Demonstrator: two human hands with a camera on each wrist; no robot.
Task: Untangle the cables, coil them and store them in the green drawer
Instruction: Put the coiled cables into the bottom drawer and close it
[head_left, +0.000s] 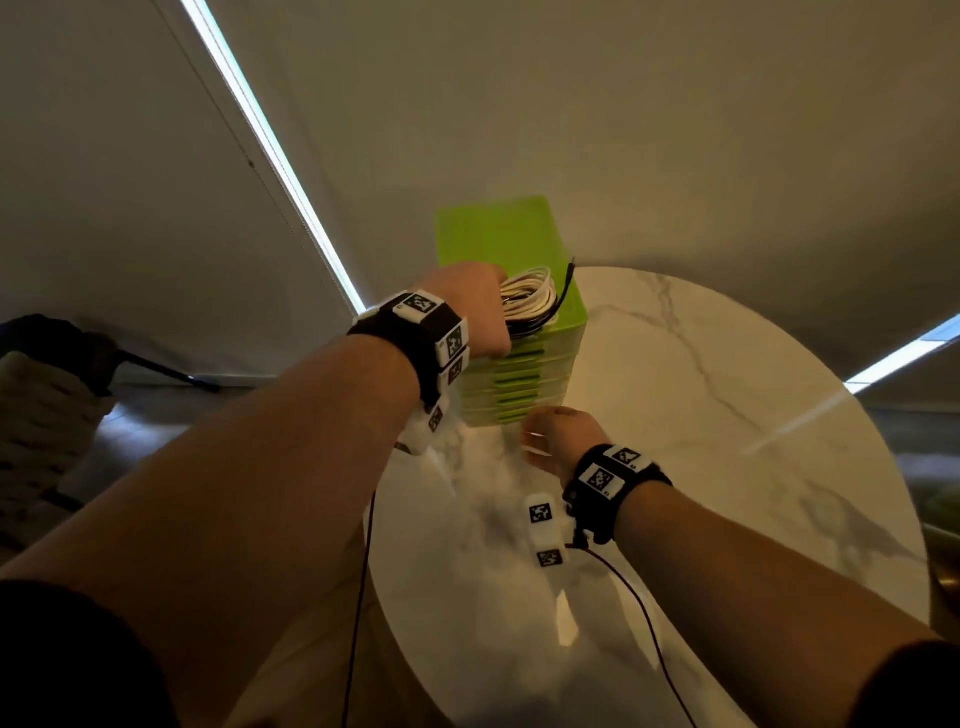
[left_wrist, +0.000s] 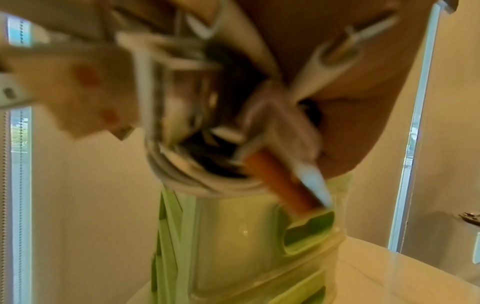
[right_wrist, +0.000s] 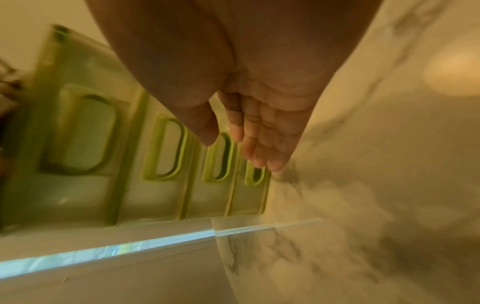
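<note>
A green drawer unit (head_left: 519, 384) with several stacked drawers stands at the far edge of the round marble table (head_left: 701, 415). Its top drawer (head_left: 569, 312) is pulled out toward me. My left hand (head_left: 475, 312) grips a coiled bundle of white and black cables (head_left: 530, 304) at that open drawer; a black cable end sticks up at its right. In the blurred left wrist view the cable coil (left_wrist: 197, 144) hangs over the green drawer front (left_wrist: 306, 232). My right hand (head_left: 550, 436) hovers with relaxed, straight fingers (right_wrist: 259, 148) in front of the lower drawers (right_wrist: 166, 152), holding nothing.
A woven chair (head_left: 47, 415) stands left of the table. Bright window strips (head_left: 270, 150) run along the blinds behind the drawers. Thin black wires (head_left: 639, 618) trail from my wrist bands over the table's near part.
</note>
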